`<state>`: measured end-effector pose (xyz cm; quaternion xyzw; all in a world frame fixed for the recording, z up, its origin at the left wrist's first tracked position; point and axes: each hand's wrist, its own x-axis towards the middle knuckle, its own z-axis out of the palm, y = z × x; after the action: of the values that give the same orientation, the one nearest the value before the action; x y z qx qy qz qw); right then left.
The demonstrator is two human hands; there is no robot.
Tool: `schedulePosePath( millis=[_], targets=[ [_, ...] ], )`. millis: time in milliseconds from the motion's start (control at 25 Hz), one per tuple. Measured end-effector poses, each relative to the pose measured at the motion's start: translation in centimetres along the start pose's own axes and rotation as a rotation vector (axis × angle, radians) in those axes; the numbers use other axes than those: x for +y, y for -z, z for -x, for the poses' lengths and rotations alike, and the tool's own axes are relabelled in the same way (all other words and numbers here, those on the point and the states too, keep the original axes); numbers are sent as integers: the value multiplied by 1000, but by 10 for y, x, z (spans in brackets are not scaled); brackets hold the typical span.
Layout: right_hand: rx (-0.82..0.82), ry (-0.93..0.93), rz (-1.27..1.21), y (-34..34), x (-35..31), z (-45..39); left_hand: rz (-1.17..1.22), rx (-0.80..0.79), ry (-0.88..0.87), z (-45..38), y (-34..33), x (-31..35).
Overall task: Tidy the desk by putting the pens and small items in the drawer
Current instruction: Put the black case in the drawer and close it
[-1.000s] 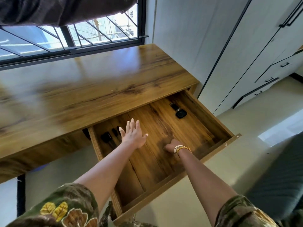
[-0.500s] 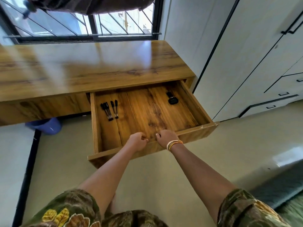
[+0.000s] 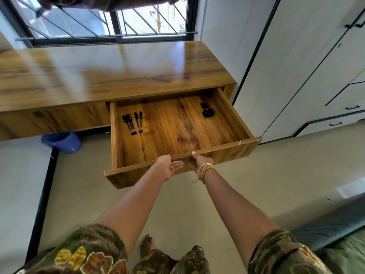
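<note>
The wooden drawer [image 3: 227,147] stands pulled out from under the desk top [image 3: 118,72]. Several black pens [image 3: 132,122] lie side by side at its back left. A small black item [image 3: 207,111] lies at its back right. Both hands are at the middle of the drawer's front panel. My left hand [image 3: 166,168] rests against the panel with its fingers stretched out and nothing in it. My right hand [image 3: 200,161], bangles on its wrist, holds the panel with the thumb on the top edge.
A blue bucket [image 3: 61,141] stands on the floor under the desk, left of the drawer. White cabinets [image 3: 296,76] with black handles line the right wall. A barred window [image 3: 110,18] is behind the desk. A dark mat [image 3: 335,224] lies at the lower right.
Both hands have come out of the drawer's inside to its front panel. The left hand's fingers have loosened from the edge. The view has pulled back from the desk.
</note>
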<state>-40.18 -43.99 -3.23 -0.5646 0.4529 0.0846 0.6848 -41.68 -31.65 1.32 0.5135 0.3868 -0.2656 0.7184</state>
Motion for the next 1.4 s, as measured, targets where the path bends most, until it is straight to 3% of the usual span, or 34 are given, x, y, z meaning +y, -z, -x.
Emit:
schedulePosePath(
  millis=[80,240,960,1400],
  targets=[
    [-28,-11,-115,-4,-5,-2,146,7,18,-8,1,2],
    [-37,-26,-241,-18,-21,-9,170,36,48,-17,-2,13],
    [-15,52,-93,-156,-114,-109,183,17,123,-108,-11,201],
    [22,142,38,-229,-168,-160,181,-24,46,-179,-15,286]
  ],
)
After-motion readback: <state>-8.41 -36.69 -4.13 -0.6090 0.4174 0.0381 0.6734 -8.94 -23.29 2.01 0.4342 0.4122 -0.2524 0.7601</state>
